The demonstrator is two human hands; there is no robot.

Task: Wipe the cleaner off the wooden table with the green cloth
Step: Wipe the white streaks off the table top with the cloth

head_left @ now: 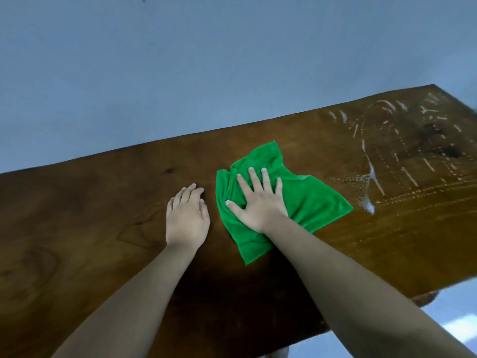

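Green cloth [296, 200] lies crumpled mid-worktop [77, 215], pressed flat under the right hand [258, 202], fingers spread straight. Left hand [187, 218] is rested just beside it, fingers relaxed, nothing held. White cleaner streaks [371, 174] are seen at the right end.

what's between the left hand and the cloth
Only a narrow strip of bare table, seen in the head view. The left hand rests on the wood beside the cloth without touching it; the right hand presses the cloth.
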